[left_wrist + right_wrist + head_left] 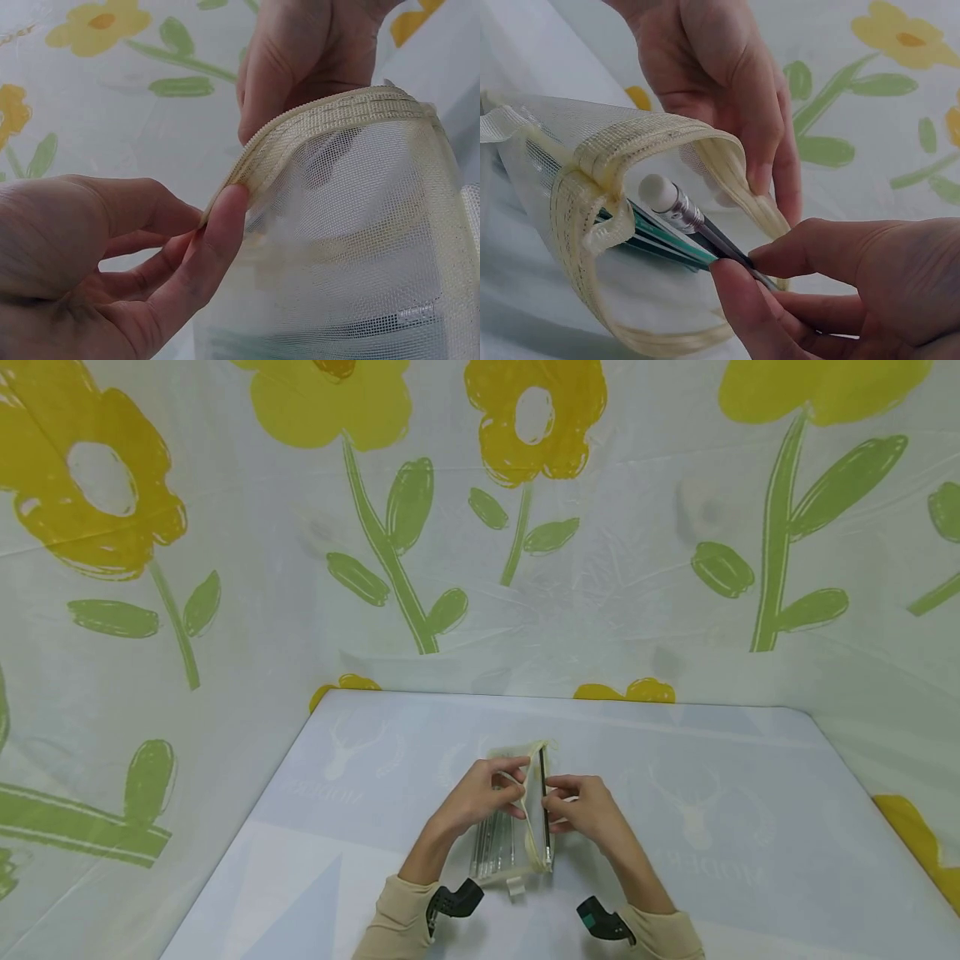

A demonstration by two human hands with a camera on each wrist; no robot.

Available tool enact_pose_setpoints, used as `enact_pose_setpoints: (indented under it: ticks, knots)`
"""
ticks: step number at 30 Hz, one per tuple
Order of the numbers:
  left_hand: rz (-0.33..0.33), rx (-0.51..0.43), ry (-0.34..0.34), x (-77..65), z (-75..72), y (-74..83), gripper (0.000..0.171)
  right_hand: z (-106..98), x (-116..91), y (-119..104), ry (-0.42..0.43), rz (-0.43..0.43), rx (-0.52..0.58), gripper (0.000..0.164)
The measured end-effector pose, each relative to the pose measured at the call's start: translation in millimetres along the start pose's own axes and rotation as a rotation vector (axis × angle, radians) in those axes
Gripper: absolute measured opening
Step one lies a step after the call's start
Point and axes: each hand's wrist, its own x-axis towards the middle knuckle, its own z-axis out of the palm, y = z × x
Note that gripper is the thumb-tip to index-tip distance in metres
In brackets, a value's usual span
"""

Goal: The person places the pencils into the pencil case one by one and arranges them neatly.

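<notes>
A see-through mesh pencil pouch point(495, 852) with a cream zip edge stands gaping between my hands. My left hand point(468, 802) pinches the zip edge point(259, 161) of the pouch between thumb and fingertips. In the right wrist view, my right hand point(840, 277) pinches a dark pencil point(684, 214) with a white eraser and a metal ferrule. The pencil lies in the pouch opening, its eraser end toward the pouch's fabric tab. Green-and-dark striped pencils point(660, 238) lie beside it inside the pouch. Fingers hide the pencil's far end in that view.
The pouch is over a pale table point(720, 860) with faint printed patterns. Beyond the table's back edge point(480, 695) hangs a white curtain point(622, 568) with yellow flowers. Dark wrist cameras point(457, 900) are strapped at both cuffs.
</notes>
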Motion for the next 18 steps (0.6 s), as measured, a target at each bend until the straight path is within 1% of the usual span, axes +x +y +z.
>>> enact_pose_setpoints:
  ticks: [11,18]
  knots:
    - [0.006,0.011,0.012,-0.7,0.1,1.1,0.048,4.5,1.6,0.2,0.007,0.007,-0.01,0.04]
    - [0.004,0.015,0.016,-1.2,0.4,1.7,0.049,5.7,1.4,1.9,-0.015,-0.024,0.005,0.041]
